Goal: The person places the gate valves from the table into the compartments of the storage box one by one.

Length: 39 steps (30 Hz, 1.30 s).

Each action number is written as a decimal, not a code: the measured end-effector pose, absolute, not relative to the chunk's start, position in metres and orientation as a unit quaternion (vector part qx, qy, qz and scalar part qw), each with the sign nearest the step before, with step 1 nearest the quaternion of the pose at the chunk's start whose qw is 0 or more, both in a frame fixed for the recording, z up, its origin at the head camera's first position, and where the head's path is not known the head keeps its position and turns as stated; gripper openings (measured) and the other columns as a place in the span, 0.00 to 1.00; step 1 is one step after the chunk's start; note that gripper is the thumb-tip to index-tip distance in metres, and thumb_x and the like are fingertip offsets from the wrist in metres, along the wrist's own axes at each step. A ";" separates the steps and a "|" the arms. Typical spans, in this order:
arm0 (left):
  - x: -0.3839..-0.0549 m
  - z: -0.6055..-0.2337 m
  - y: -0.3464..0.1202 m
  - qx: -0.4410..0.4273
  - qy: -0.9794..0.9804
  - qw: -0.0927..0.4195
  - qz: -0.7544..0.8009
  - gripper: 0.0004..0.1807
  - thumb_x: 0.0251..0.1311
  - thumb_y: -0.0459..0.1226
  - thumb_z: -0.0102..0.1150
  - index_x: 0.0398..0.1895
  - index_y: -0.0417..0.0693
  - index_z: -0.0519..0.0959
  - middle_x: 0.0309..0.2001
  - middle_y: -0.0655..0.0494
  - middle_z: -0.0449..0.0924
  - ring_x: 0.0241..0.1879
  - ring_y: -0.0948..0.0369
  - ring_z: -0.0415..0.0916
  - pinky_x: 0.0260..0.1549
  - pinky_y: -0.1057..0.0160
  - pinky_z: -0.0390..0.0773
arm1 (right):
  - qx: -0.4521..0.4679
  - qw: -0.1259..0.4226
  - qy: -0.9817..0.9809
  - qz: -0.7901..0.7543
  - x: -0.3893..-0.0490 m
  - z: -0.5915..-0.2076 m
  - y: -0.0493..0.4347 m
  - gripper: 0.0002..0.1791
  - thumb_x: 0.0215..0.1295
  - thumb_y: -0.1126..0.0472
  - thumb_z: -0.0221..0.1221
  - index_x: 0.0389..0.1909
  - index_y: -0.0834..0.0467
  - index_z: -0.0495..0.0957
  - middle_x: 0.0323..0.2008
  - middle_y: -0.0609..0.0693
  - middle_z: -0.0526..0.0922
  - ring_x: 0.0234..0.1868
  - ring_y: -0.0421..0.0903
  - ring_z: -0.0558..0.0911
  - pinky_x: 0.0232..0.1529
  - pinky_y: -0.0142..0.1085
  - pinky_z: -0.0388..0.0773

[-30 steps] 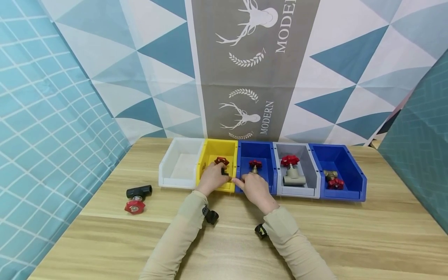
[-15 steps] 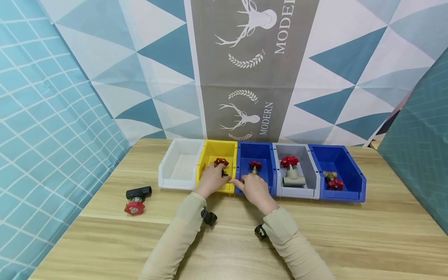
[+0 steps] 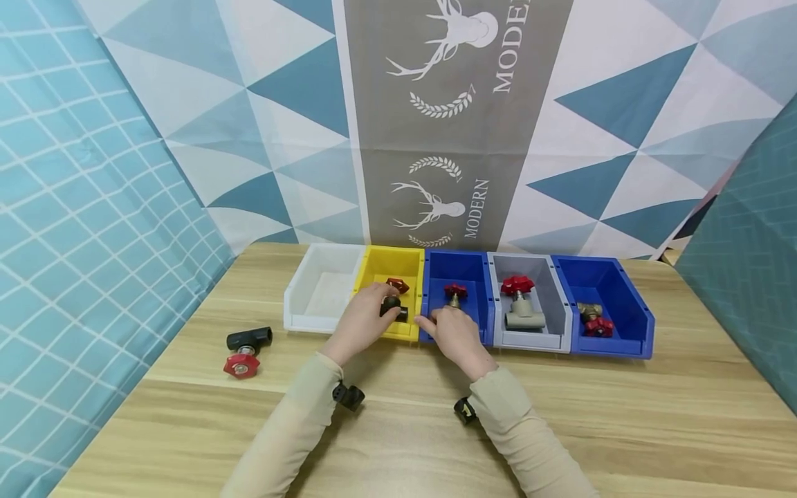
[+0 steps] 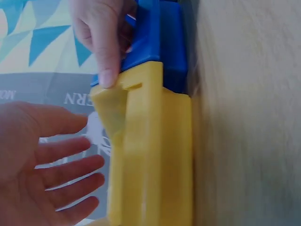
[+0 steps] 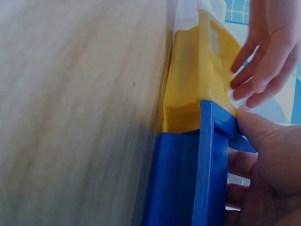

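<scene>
My left hand (image 3: 362,319) hovers at the front of the yellow bin (image 3: 395,259), its fingers straight and spread in the left wrist view, holding nothing. Beside those fingers, a valve with a red handwheel (image 3: 398,284) and a black tee body lies in the yellow bin. My right hand (image 3: 456,335) grips the left front corner of the blue bin (image 3: 456,266) beside it. Its thumb (image 5: 256,126) lies on the rim where the two bins meet, while its fingers reach inside the blue bin. A brass-stemmed valve (image 3: 454,294) with a red handwheel stands there, partly hidden by this hand.
A white bin (image 3: 316,324) stands at the left of the row. To the right are a grey bin (image 3: 529,340) with a beige-bodied valve (image 3: 523,315) and another blue bin (image 3: 613,347) with a brass valve (image 3: 591,311). A black tee valve (image 3: 248,340) lies on the wooden table (image 3: 187,422).
My left hand has drawn back toward the lower left, off the valve in the yellow bin, uncovering more of its black body. My right hand stays in place on the blue bin.
</scene>
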State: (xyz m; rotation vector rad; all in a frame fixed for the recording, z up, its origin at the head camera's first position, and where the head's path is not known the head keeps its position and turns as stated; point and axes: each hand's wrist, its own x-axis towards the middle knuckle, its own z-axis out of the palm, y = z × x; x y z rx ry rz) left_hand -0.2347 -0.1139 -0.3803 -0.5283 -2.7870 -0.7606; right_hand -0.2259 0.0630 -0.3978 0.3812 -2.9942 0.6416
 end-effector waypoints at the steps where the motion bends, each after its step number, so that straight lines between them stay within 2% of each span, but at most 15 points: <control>1: -0.232 -0.377 -0.116 -0.182 -0.941 0.111 -0.261 0.17 0.57 0.37 0.58 0.49 0.42 0.75 0.48 0.49 0.76 0.48 0.53 0.73 0.48 0.54 0.72 | 0.124 0.029 -0.970 0.207 -0.226 -0.398 0.063 0.23 0.63 0.43 0.50 0.17 0.55 0.72 0.16 0.47 0.70 0.19 0.45 0.71 0.19 0.35 0.63; 4: -0.225 -0.368 -0.126 -0.182 -0.939 0.136 -0.257 0.17 0.56 0.36 0.58 0.50 0.42 0.74 0.47 0.48 0.78 0.46 0.53 0.74 0.47 0.54 0.72 | 0.123 0.026 -0.969 0.211 -0.225 -0.398 0.063 0.23 0.63 0.43 0.50 0.16 0.55 0.71 0.16 0.47 0.69 0.19 0.45 0.70 0.18 0.35 0.62; 10: -0.210 -0.353 -0.154 -0.175 -0.943 0.163 -0.229 0.15 0.56 0.36 0.58 0.46 0.42 0.76 0.43 0.49 0.79 0.43 0.52 0.75 0.45 0.54 0.72 | 0.120 0.023 -0.968 0.218 -0.224 -0.399 0.063 0.25 0.63 0.42 0.50 0.13 0.55 0.66 0.13 0.46 0.61 0.16 0.45 0.66 0.16 0.33 0.57; 18: -0.192 -0.353 -0.198 -0.161 -0.955 0.173 -0.181 0.08 0.57 0.37 0.56 0.38 0.44 0.78 0.35 0.52 0.79 0.34 0.55 0.77 0.33 0.57 0.75 | 0.116 0.022 -0.970 0.211 -0.224 -0.401 0.063 0.25 0.63 0.41 0.50 0.14 0.54 0.68 0.14 0.46 0.63 0.17 0.45 0.68 0.17 0.34 0.59; 24: -0.179 -0.351 -0.234 -0.142 -0.969 0.141 -0.147 0.07 0.58 0.37 0.55 0.35 0.43 0.78 0.30 0.53 0.78 0.25 0.59 0.74 0.24 0.59 0.72 | 0.119 0.025 -0.970 0.209 -0.224 -0.402 0.062 0.25 0.62 0.41 0.50 0.13 0.54 0.67 0.14 0.47 0.65 0.18 0.45 0.68 0.17 0.34 0.59; 31: -0.170 -0.343 -0.268 -0.112 -0.986 0.061 -0.110 0.05 0.58 0.33 0.54 0.25 0.44 0.76 0.18 0.59 0.71 0.16 0.64 0.65 0.19 0.61 0.66 | 0.119 0.030 -0.970 0.209 -0.225 -0.400 0.064 0.25 0.63 0.42 0.50 0.14 0.55 0.67 0.14 0.47 0.66 0.18 0.45 0.69 0.17 0.35 0.60; 34: -0.168 -0.342 -0.273 -0.106 -0.990 0.030 -0.091 0.08 0.57 0.33 0.54 0.20 0.47 0.75 0.16 0.60 0.69 0.16 0.64 0.64 0.20 0.61 0.65 | 0.119 0.028 -0.971 0.208 -0.226 -0.399 0.064 0.25 0.63 0.41 0.50 0.14 0.54 0.68 0.15 0.47 0.67 0.18 0.45 0.69 0.16 0.35 0.61; 39: -0.167 -0.345 -0.278 -0.103 -0.993 0.007 -0.056 0.11 0.54 0.32 0.55 0.15 0.48 0.72 0.14 0.59 0.66 0.17 0.62 0.62 0.19 0.61 0.64 | 0.121 0.023 -0.970 0.208 -0.226 -0.398 0.064 0.24 0.63 0.42 0.50 0.16 0.54 0.69 0.16 0.48 0.69 0.19 0.46 0.70 0.17 0.35 0.62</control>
